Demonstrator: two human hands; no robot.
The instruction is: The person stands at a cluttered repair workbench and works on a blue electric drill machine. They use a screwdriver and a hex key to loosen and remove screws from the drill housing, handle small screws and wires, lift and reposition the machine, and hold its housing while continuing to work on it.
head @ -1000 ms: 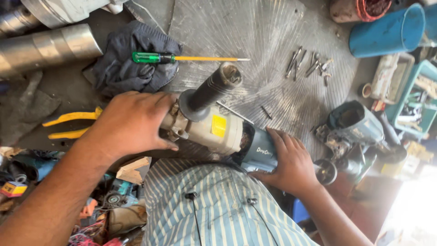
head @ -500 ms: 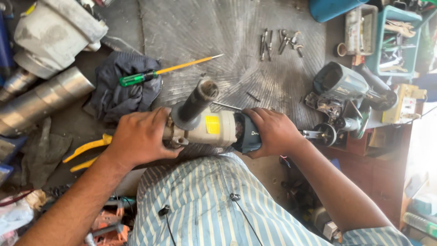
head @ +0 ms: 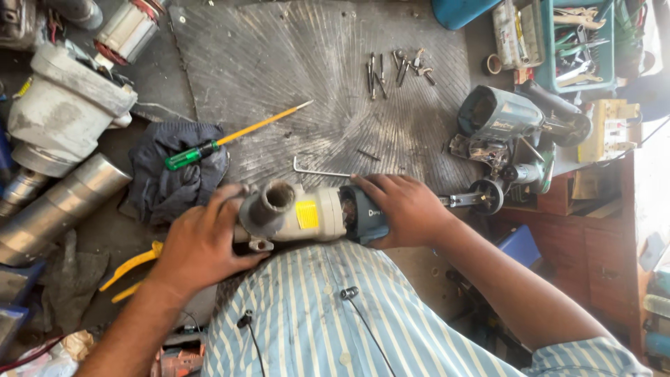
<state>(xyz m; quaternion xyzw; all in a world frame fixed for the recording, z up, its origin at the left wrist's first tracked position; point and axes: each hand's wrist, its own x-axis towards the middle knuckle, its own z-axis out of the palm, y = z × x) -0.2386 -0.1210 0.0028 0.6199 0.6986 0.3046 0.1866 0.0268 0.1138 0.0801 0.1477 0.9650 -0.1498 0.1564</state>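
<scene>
Against the person's striped shirt, above the scratched metal worktop (head: pixel 293 77), left hand (head: pixel 199 244) and right hand (head: pixel 405 209) clamp their fingers on a beige-and-teal power-tool body (head: pixel 314 216) (nose tilted upward), apparently mid-disassembly; next it likely needs the hex key (head: pixel 317 169) nearby.

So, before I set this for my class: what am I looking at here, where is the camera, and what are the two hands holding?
The camera is worn on a person's head and looks straight down, so you see their striped shirt and both bare arms from above. The left hand and right hand together grip a power tool body, beige with a yellow label and a dark rear end, its open round snout facing up. It is held above a scratched metal sheet on a cluttered workbench. On the sheet lie an L-shaped hex key and a cluster of screws and bits. To the left, a green-handled screwdriver rests on a dark cloth. Another dismantled tool sits to the right.
</scene>
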